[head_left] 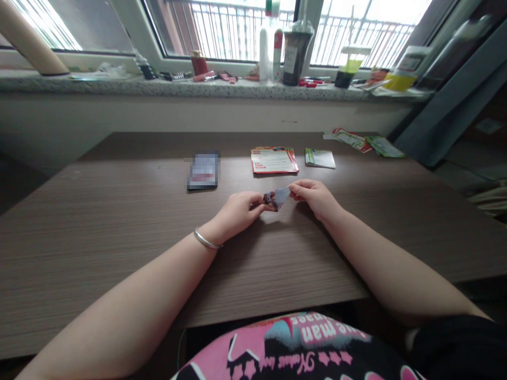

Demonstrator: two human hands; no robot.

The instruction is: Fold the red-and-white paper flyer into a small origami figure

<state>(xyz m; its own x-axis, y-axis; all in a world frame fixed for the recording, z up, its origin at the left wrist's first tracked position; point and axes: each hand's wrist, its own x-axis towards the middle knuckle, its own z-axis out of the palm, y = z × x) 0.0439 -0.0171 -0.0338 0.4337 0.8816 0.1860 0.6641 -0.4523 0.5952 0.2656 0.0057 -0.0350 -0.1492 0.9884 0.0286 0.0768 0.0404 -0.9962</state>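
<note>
A small printed paper [276, 199], with a dark picture on one part and pale blue on another, is held just above the table between both hands. My left hand [241, 211], a silver bangle at its wrist, pinches the paper's left end. At its upper right corner, my right hand [312, 195] grips it between thumb and fingers. The paper looks folded or angled; I cannot tell which. Beyond the hands lie a stack of red-bordered cards [274, 160] and a smaller pile of green and white cards [320, 158].
A phone [203, 170] with a blurred screen lies left of the card stack. Loose green and red papers [356, 141] rest at the table's back right. Bottles, a dark lidded cup [296, 55] and small items crowd the granite windowsill [166, 91]. The brown table [99, 221] ends close to my body.
</note>
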